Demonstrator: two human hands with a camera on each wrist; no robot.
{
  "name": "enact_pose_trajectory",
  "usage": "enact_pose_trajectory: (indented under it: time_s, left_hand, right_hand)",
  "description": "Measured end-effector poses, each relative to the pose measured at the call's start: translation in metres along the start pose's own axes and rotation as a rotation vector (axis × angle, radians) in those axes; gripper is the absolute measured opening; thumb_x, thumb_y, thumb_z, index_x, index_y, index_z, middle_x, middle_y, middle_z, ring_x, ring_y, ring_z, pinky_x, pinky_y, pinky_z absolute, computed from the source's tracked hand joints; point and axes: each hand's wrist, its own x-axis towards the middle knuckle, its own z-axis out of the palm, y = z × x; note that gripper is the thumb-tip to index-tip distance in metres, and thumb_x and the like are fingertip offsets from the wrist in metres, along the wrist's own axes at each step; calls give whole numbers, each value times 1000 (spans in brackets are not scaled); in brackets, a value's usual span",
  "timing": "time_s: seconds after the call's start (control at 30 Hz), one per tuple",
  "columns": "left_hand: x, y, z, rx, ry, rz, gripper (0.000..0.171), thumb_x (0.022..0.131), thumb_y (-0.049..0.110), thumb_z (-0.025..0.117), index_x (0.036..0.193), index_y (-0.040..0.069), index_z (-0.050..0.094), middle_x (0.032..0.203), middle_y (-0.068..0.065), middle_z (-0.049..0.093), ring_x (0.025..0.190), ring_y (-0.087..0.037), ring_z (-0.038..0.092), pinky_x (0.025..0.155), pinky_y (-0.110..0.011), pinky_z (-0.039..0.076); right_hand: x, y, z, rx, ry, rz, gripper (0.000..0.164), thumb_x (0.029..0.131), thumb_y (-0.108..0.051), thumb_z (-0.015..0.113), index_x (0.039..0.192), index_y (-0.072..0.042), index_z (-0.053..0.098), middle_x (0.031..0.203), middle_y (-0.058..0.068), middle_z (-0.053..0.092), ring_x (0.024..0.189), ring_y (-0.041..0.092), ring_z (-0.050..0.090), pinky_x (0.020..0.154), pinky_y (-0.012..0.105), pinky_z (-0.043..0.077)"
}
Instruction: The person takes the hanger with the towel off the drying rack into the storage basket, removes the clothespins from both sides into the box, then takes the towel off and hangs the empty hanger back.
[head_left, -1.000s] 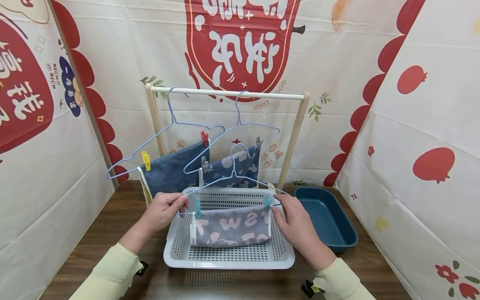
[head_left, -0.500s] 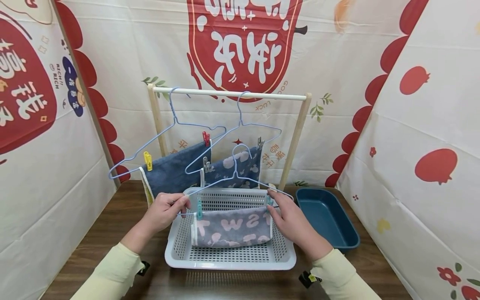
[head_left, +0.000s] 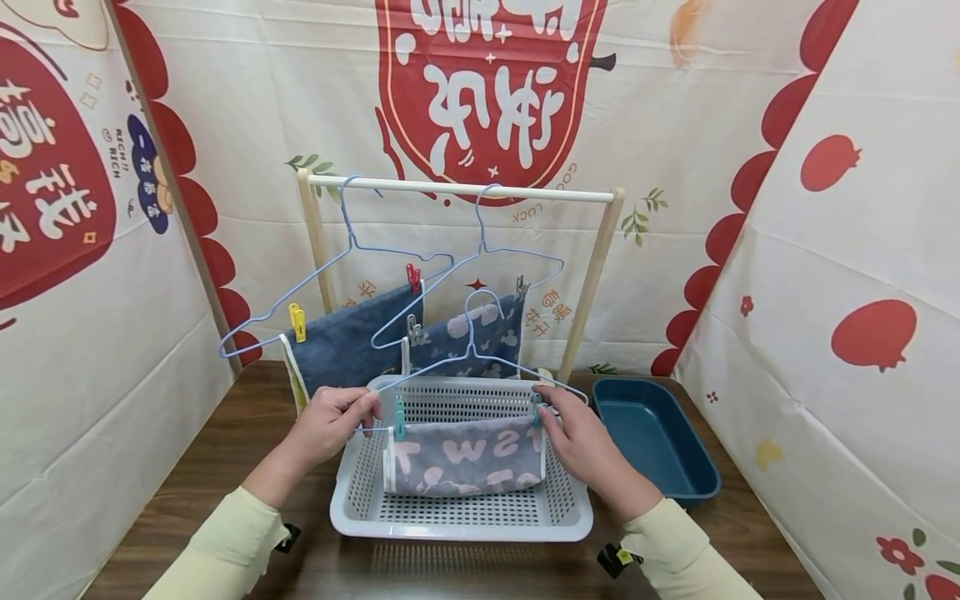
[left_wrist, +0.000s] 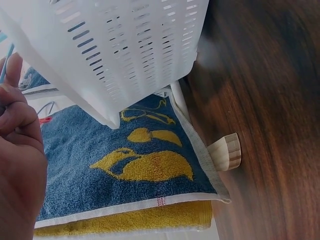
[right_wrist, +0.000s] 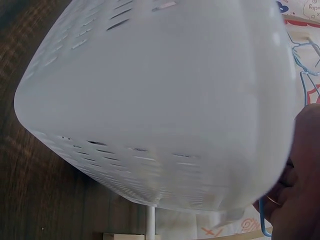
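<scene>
In the head view my left hand (head_left: pixel 333 419) grips the left end of a blue wire clothes hanger (head_left: pixel 471 348). A grey towel (head_left: pixel 465 457) with pink letters hangs folded over its bottom bar, above a white basket (head_left: pixel 461 530). One teal clothespin (head_left: pixel 400 419) fastens the towel's left corner. At the right corner my right hand (head_left: pixel 573 429) pinches a second teal clothespin (head_left: pixel 537 410), partly covered by the fingers. The left wrist view shows part of the left hand (left_wrist: pixel 20 145); in the right wrist view the right hand (right_wrist: pixel 300 175) is dark and cut off.
Behind the basket stands a rack (head_left: pixel 547 194) with two blue hangers. These carry a dark blue towel (head_left: pixel 348 337) with yellow and red clothespins and a patterned towel (head_left: pixel 480 333) with grey ones. A teal tray (head_left: pixel 656 442) sits right on the wooden table (head_left: pixel 202 467).
My right hand has moved left along the hanger, from its right end onto the teal clothespin. The left hand keeps its grip, and the towel hangs nearly still.
</scene>
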Motion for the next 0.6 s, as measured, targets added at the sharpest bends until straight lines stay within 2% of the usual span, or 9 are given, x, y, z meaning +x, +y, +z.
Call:
enact_pose_trajectory:
  time_s: [0.23,0.6]
  left_hand:
    - [0,-3,2,-5,3,25,30,106,-11,61,90,10,76,72,-2,70,63,-22,66,55,-27,49]
    - [-1,-5,0,15,-7,-28,30,109,-5,61,89,12,77,73,6,69,64,-17,63,54,-27,48]
  right_hand:
    - [0,4,2,44,44,-29,33,114,-16,65,145,-7,65,137,8,71,125,31,69,108,64,53]
    - [0,10,2,120,81,-75,21,109,-9,71,130,-10,73,128,2,74,117,25,69,104,62,57]
